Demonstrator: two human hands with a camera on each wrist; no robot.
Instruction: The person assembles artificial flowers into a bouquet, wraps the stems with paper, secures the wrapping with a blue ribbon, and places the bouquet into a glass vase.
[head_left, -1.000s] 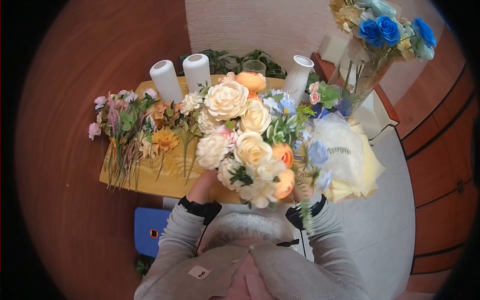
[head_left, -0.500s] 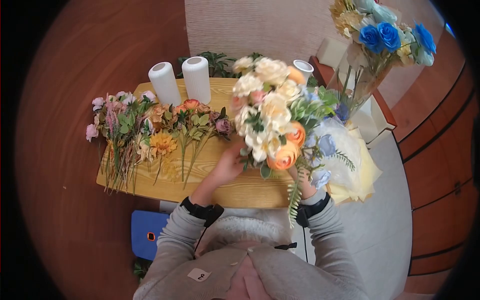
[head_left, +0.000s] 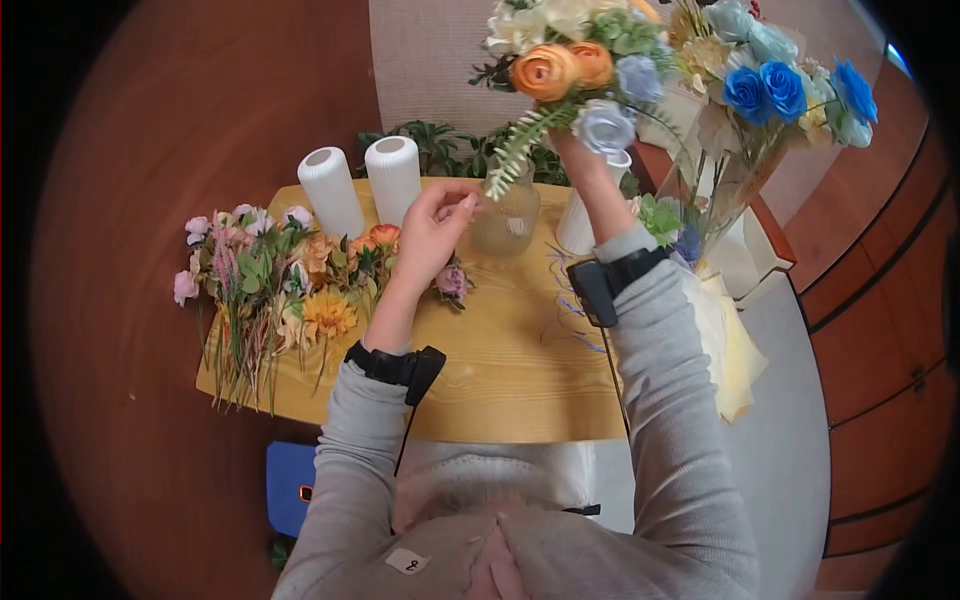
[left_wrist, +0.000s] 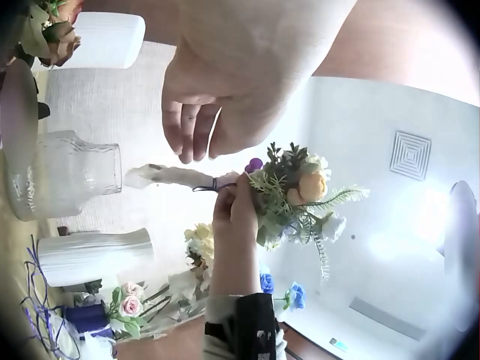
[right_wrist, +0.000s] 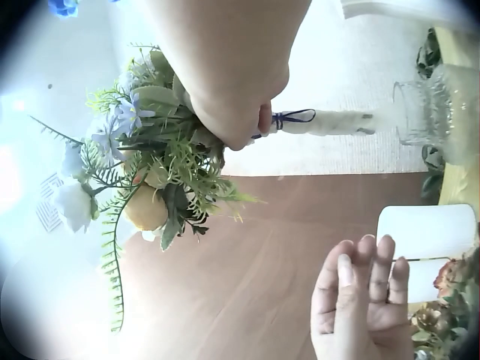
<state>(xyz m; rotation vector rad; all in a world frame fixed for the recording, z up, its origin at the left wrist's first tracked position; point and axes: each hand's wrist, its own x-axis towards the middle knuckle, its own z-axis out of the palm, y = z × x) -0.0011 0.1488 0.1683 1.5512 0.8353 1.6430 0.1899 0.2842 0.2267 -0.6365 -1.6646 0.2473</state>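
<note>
My right hand (head_left: 588,170) grips a bouquet (head_left: 565,75) by its stems, raised over the far side of the table. Cream, orange and pale blue flowers with fern sprigs fill it. White wrapping covers the stems (right_wrist: 330,124), tied with a dark blue ribbon (right_wrist: 294,117). In both wrist views, the stem end is close above the mouth of a clear glass vase (head_left: 508,228). My left hand (head_left: 432,235) hovers to the left of that vase, holding nothing, its fingers (right_wrist: 381,274) loosely bent and thumb near the index finger.
Two white ribbed vases (head_left: 393,180) stand at the back left; another white vase (head_left: 575,225) is right of the glass one. Loose flowers (head_left: 330,315) cover the table's left side. Blue ribbon strands (head_left: 570,305) and pale yellow wrapping paper (head_left: 735,350) lie right. A blue-rose arrangement (head_left: 770,90) stands behind.
The bouquet has gone up and away from my body in the right hand, uncovering the glass vase. My left hand has come off the bouquet and moved forward beside that vase.
</note>
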